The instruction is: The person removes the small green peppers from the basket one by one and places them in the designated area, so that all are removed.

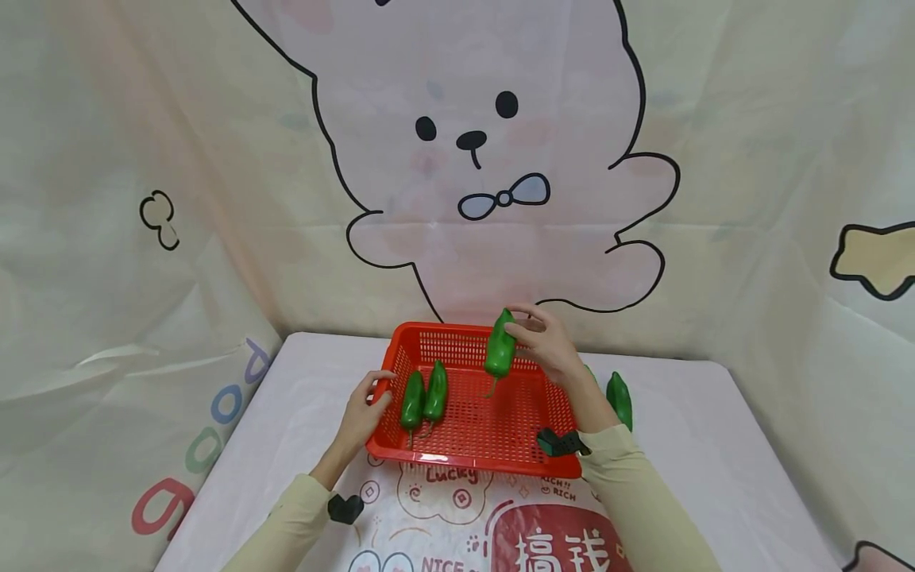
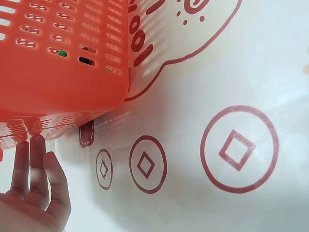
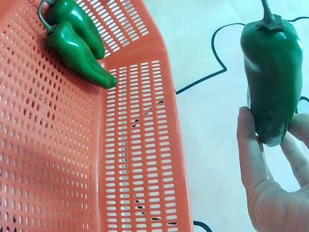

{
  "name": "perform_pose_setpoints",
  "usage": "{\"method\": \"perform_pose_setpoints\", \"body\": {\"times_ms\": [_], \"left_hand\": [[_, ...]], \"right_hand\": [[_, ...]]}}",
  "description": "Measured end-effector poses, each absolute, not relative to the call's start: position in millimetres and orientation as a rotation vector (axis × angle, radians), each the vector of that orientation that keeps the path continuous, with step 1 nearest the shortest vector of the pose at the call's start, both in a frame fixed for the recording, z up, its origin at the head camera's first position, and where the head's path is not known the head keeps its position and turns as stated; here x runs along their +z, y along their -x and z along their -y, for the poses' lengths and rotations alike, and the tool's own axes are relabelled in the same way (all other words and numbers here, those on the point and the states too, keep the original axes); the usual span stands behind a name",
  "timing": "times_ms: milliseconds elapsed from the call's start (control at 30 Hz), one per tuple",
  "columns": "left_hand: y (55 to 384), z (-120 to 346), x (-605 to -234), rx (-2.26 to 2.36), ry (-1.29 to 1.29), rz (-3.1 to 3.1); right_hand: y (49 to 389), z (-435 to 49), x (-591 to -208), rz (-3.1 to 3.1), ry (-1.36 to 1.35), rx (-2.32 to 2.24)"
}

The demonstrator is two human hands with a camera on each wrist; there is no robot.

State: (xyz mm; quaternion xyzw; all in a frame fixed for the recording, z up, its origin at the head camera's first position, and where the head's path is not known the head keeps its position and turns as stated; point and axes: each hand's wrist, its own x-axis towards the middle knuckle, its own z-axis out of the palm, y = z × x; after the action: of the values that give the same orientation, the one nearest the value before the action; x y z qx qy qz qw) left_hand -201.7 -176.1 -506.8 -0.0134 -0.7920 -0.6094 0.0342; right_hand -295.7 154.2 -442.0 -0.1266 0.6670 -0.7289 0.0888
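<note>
My right hand (image 1: 549,348) pinches a green pepper (image 1: 500,346) by its tip end, with the stem hanging down, above the red plastic basket (image 1: 493,462). In the right wrist view, the fingers and thumb close round the narrow end of that pepper (image 3: 273,72). Two more green peppers, a left one (image 1: 412,401) and a right one (image 1: 436,393), lie side by side inside the basket at the left. My left hand (image 1: 363,411) grips the basket's left rim; in the left wrist view its fingers (image 2: 37,164) touch the outer wall.
Beyond my right forearm, a green pepper (image 1: 619,400) lies on the white table (image 1: 686,429), and a sliver of green beside it is mostly hidden by the arm. A printed mat (image 1: 457,528) lies before the basket. A cartoon cloth (image 1: 486,262) hangs behind.
</note>
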Motion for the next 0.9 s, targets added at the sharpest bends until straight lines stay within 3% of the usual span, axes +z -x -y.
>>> {"method": "perform_pose_setpoints", "body": {"times_ms": [900], "left_hand": [[202,176,-507,-1.888,0.029,2.440]], "right_hand": [[283,-197,-444,-1.970,0.354,-2.146]]}}
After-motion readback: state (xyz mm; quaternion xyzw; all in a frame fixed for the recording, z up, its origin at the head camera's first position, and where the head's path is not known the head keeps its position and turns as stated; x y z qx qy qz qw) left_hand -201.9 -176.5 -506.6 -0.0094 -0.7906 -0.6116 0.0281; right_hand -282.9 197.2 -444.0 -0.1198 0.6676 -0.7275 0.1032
